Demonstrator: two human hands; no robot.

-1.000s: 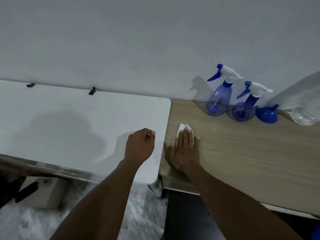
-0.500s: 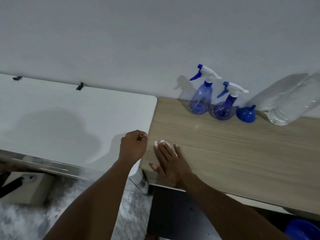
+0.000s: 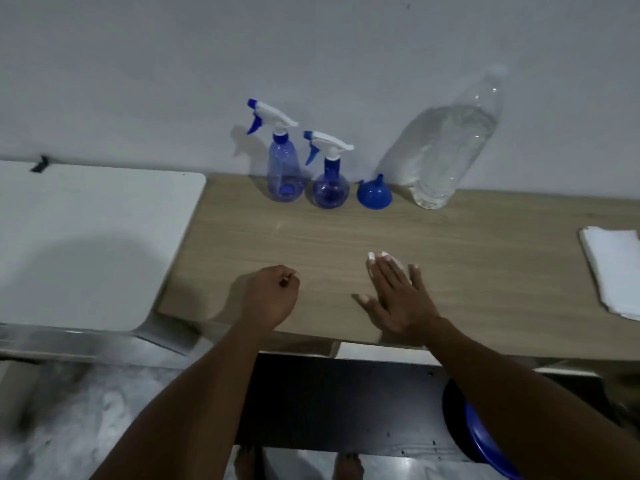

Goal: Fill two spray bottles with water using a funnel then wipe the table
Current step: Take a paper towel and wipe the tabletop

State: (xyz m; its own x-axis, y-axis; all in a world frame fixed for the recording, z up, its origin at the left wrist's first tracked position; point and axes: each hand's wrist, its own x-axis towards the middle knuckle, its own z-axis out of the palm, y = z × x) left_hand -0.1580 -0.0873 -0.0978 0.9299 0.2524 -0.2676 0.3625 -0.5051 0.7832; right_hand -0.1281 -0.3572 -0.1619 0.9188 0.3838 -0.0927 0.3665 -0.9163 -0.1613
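Two blue spray bottles stand capped at the back of the wooden table [image 3: 485, 271]: a tall one [image 3: 282, 168] and a round one [image 3: 330, 183] to its right. A blue funnel [image 3: 374, 194] sits upside down beside them, then a large clear water bottle [image 3: 450, 147] against the wall. My right hand [image 3: 398, 299] lies flat, pressing a small white cloth [image 3: 398, 263] onto the table near the front edge; only the cloth's far edge shows past my fingers. My left hand [image 3: 272, 296] is a loose fist just above the table, holding nothing.
A white table [image 3: 86, 244] adjoins the wooden one on the left. A folded white cloth [image 3: 613, 268] lies at the right edge. Below the front edge are a dark panel [image 3: 346, 403], a blue round object [image 3: 485, 441] and my bare feet.
My right hand has slid the cloth rightward along the table from its left edge toward the middle. My left hand moved from the white table over the wooden one. The view has shifted right.
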